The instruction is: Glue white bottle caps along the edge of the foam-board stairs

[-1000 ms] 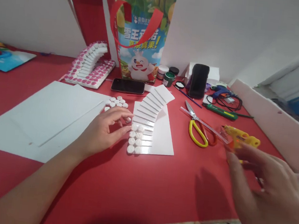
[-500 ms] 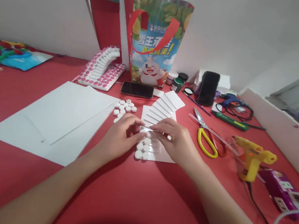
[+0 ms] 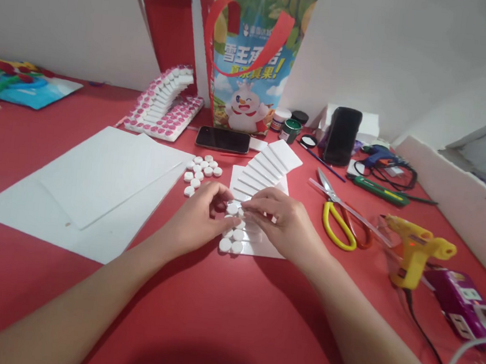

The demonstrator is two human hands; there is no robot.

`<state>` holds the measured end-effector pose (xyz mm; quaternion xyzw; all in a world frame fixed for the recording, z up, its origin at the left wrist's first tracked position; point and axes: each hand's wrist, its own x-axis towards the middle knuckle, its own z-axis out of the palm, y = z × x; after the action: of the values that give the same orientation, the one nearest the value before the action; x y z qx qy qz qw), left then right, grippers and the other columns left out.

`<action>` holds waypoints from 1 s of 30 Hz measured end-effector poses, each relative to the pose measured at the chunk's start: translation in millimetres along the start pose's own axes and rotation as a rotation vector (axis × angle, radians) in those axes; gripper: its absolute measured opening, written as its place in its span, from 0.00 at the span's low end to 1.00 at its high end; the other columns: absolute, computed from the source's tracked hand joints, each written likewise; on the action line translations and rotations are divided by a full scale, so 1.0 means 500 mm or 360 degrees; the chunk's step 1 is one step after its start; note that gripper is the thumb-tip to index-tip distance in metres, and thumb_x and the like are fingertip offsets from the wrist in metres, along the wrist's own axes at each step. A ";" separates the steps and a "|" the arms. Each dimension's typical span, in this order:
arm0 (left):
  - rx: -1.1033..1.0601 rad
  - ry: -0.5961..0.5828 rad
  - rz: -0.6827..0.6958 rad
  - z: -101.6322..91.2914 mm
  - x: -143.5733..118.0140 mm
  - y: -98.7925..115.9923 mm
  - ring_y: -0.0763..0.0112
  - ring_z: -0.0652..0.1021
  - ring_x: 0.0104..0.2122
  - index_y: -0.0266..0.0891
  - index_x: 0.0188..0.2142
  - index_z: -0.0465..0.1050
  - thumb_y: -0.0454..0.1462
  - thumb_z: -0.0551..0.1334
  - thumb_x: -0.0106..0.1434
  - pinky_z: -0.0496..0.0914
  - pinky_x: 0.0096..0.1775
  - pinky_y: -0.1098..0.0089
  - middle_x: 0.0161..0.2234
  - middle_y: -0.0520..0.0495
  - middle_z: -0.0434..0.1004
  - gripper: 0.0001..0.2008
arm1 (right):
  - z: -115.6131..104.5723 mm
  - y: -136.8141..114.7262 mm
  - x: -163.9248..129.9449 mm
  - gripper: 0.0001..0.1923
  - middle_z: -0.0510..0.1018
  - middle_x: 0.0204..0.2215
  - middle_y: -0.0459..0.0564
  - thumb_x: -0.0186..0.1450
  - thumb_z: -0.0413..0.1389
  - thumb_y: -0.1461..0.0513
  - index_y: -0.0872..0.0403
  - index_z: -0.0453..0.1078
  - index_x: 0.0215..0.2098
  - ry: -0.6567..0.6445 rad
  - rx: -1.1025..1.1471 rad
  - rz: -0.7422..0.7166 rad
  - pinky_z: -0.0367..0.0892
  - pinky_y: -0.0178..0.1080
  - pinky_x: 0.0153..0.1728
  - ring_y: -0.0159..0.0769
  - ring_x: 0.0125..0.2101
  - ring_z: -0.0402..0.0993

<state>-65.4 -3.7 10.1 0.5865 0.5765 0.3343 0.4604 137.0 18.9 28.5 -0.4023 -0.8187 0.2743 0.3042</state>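
On the red bench (image 3: 220,318), the white foam staircase (image 3: 261,178) lies at the middle, and both hands now meet at its near steps, where a second ago the right one hung far off by the yellow glue gun (image 3: 413,249). The left hand (image 3: 197,223) and right hand (image 3: 286,224) have drawn slightly nearer since half a second ago. Their grips pinch together on one small white disc (image 3: 232,209) at the left edge of the steps, above the row of discs already there, so the work looks to be seating one more.

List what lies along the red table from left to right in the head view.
White sheets → loose white discs → left hand → right hand → yellow-handled scissors → yellow glue gun → purple power strip.
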 end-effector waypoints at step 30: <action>0.0131 -0.0028 0.0103 -0.005 -0.001 0.004 0.64 0.74 0.38 0.41 0.41 0.70 0.47 0.68 0.57 0.73 0.41 0.60 0.42 0.47 0.69 0.18 | 0.009 -0.015 0.001 0.08 0.77 0.35 0.53 0.69 0.58 0.69 0.58 0.80 0.35 -0.0121 -0.0308 -0.0103 0.66 0.36 0.35 0.34 0.33 0.73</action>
<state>-67.3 -3.8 12.9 0.6262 0.5664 0.3199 0.4297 129.7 14.4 31.0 -0.3925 -0.8649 0.1991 0.2412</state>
